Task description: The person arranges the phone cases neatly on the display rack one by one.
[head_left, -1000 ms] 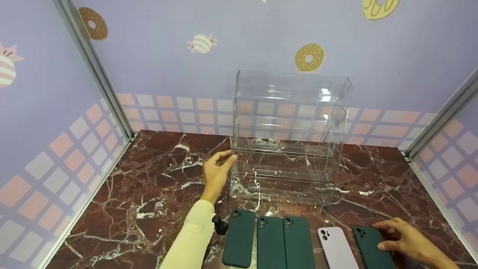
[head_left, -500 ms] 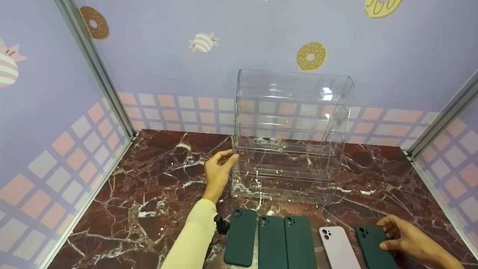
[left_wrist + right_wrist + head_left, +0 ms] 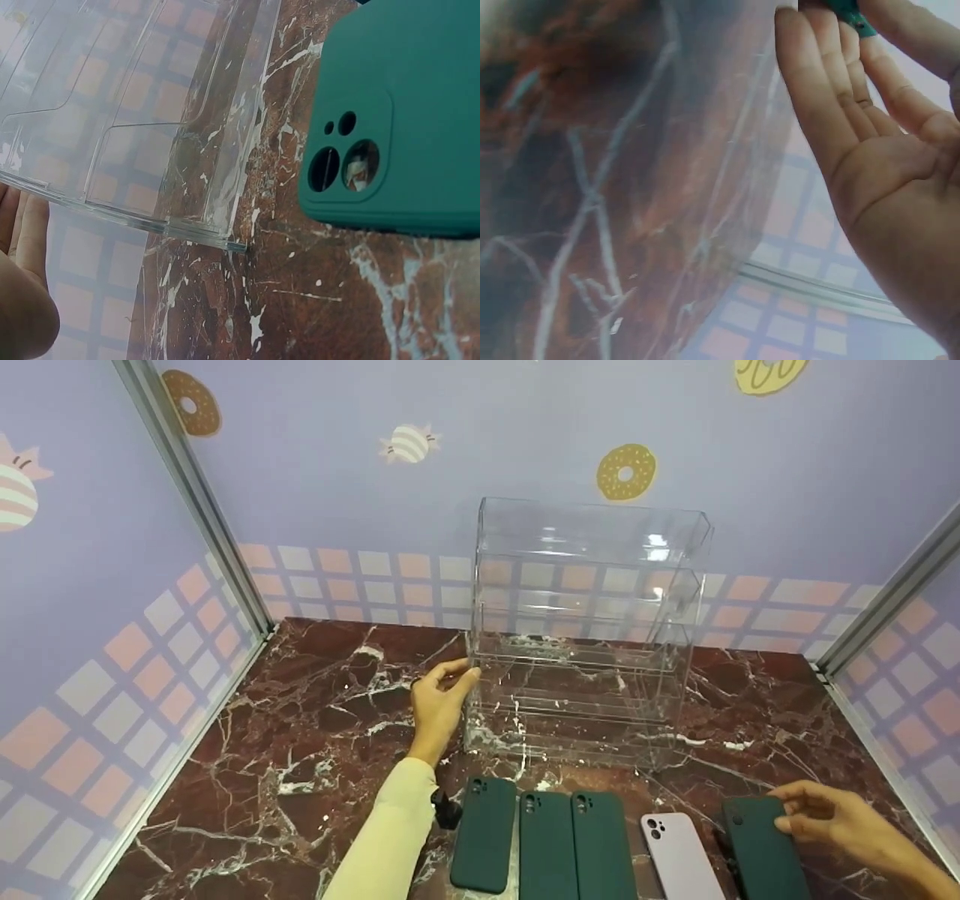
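My left hand (image 3: 439, 709) holds the left side of a clear plastic tiered rack (image 3: 585, 613) standing upright near the back wall. In the left wrist view its fingers (image 3: 31, 236) lie along the rack's side wall. At the lower right, my right hand (image 3: 844, 821) pinches a dark green phone case (image 3: 765, 840) by its right edge, thumb on top. This case is raised and tilted, its camera holes at the upper left. In the right wrist view only a small green corner (image 3: 859, 19) of it shows beyond the fingers.
Left of the held case lies a pale pink phone case (image 3: 681, 855). Several more green phone cases (image 3: 484, 836) lie side by side in front of the rack. Purple patterned walls (image 3: 337, 495) enclose the marbled red-brown table (image 3: 247, 780).
My right hand has lifted the green phone case off the table, moving it slightly up and to the right. The left hand has kept its hold on the rack.
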A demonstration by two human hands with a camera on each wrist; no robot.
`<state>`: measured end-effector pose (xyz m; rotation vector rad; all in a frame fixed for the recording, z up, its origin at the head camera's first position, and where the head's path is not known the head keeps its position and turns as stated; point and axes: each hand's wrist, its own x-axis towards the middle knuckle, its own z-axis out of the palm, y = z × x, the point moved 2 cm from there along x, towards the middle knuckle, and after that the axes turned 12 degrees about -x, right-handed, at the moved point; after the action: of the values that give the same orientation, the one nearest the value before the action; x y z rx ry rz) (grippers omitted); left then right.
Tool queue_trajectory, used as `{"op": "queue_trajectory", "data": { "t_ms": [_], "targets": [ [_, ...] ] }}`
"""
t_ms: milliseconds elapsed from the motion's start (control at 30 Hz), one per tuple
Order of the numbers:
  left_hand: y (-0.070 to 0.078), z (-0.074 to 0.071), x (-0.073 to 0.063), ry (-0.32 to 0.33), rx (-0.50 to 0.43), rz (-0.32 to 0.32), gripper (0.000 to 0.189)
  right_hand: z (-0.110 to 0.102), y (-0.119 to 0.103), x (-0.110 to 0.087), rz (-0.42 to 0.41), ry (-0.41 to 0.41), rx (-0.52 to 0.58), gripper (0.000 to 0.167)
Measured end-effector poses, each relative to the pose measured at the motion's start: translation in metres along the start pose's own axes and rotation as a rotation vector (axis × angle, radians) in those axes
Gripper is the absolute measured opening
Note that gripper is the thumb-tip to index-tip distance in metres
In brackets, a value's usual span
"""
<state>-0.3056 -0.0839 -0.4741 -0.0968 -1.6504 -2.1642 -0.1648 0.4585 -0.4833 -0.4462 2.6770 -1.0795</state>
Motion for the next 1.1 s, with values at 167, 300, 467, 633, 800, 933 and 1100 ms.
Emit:
{"op": "queue_trajectory", "data": {
  "t_ms": [167,300,467,633,800,933,1100],
  "targets": [
    [-0.001,0.000,0.000,-0.003,-0.002,-0.005,0.028,-0.009,-0.019,-0.002,0.045,0.082,0.026,0.031],
    [-0.001,0.000,0.000,0.000,0.009,-0.012,0.026,-0.012,-0.033,0.000,0.055,0.207,-0.024,0.027],
    [-0.001,0.000,-0.001,0.013,0.009,-0.026,0.025,-0.018,-0.044,0.008,-0.034,0.351,-0.056,0.030],
    [-0.001,0.000,-0.002,0.021,-0.003,-0.013,0.026,-0.025,-0.062,0.023,-0.161,0.471,-0.064,0.035],
    [-0.001,0.000,-0.003,0.015,0.012,-0.014,0.026,-0.032,-0.087,0.039,-0.168,0.552,-0.042,0.034],
    [-0.001,-0.001,-0.004,0.013,0.022,-0.012,0.025,-0.039,-0.104,0.053,-0.200,0.592,-0.021,0.034],
    [-0.002,0.001,-0.004,0.016,0.014,0.002,0.028,-0.047,-0.123,0.071,-0.211,0.606,0.098,0.031]
  ]
}}
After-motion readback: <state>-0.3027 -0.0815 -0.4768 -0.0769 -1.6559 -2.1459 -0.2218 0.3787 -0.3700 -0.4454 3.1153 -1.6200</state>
